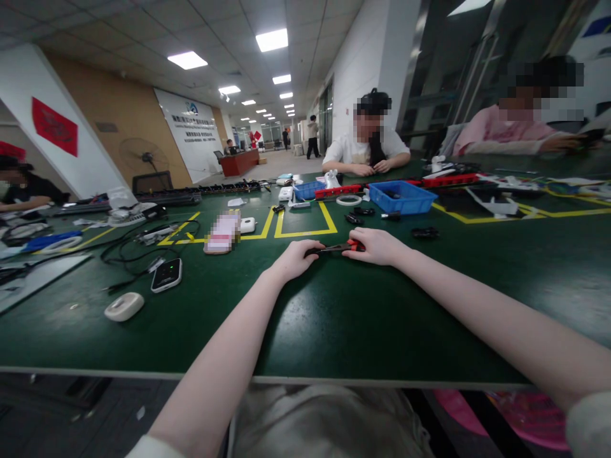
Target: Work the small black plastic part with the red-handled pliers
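At the near edge of the dark green surface [334, 331], two bare forearms reach forward toward its middle. The left hand [296, 257] is curled, with its fingers closed on the black end of a slim black piece with a red end [334, 249]. The right hand [377, 247] pinches the red end between thumb and fingers. The piece lies low over the surface, bridging the two hands.

To the left, nearer the edge, rest a white oval plastic device [124, 306] and, just beyond it, a black rectangular device with a lit green dot [166, 275]. Loose black cables [124, 251] trail past them.

Beyond the hands, yellow tape outlines [305, 233] mark the surface, and a small black part [424, 233] lies to the right, well apart from the right hand. Farther back stand a blue plastic bin [402, 197] and a flat roll of white tape [349, 200].

At the far side sit a person in a white shirt [365, 149] and, to the right, a person in a pink top [506, 133].
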Demonstrator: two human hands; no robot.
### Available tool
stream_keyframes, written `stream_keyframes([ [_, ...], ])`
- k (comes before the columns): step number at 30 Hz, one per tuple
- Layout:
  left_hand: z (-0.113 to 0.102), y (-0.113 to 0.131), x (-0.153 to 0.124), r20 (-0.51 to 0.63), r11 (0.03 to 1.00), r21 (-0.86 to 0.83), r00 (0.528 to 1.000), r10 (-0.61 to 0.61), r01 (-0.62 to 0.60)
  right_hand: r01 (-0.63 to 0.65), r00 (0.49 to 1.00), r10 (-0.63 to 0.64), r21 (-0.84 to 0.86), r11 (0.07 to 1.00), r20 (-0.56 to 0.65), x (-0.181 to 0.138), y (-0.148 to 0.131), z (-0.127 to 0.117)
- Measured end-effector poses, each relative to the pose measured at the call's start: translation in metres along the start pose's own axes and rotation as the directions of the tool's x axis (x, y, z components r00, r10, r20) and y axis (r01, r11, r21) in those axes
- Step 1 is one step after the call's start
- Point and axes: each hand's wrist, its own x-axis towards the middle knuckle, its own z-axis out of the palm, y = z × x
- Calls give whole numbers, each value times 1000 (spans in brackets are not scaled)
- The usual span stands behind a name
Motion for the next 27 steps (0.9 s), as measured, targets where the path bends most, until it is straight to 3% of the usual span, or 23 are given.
stream_keyframes([
  [16,6,-5,0,-21,999,48,1000,19,-18,10,1000,-10,-16,1000,-1,0,0,0],
  [27,13,-11,1,-58,999,-36,998,-24,21,46,998,-48,-65,997,-30,-2,-1,-3],
])
